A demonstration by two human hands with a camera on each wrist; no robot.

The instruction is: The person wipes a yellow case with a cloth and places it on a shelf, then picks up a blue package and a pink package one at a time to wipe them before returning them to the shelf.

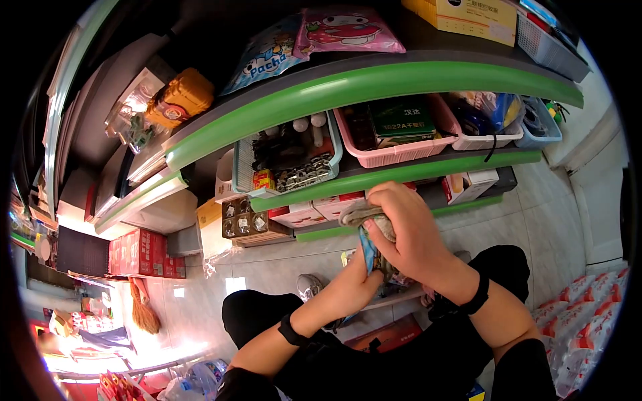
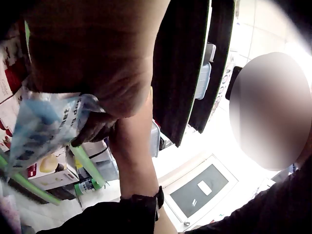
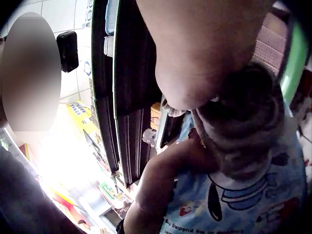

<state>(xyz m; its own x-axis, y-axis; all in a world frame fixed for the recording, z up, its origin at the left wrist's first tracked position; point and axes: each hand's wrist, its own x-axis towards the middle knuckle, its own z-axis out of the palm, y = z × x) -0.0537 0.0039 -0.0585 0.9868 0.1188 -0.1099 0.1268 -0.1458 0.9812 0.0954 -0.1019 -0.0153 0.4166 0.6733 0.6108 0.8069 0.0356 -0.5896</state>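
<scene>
Over my lap, my left hand [image 1: 354, 284] grips a blue printed plastic bag [image 1: 367, 251]. Its cartoon print and lettering show large in the right wrist view, where the bag [image 3: 234, 204] hangs below my hands. My right hand [image 1: 413, 234] holds a bunched grey-beige cloth [image 1: 361, 215] just above the bag's upper part. In the right wrist view the folded cloth [image 3: 243, 136] overlaps the bag. The left wrist view shows the bag [image 2: 48, 126] crumpled under my hand; most of my fingers are hidden there.
In front stands a green-edged shelf [image 1: 348, 93] bearing a light-blue basket [image 1: 338, 150], a pink basket [image 1: 394, 155] and a white basket [image 1: 495, 142]. Bagged goods [image 1: 348, 30] lie on top. A red box [image 1: 137, 252] and broom [image 1: 144, 311] are left; plastic-wrapped packs [image 1: 582, 327] are right.
</scene>
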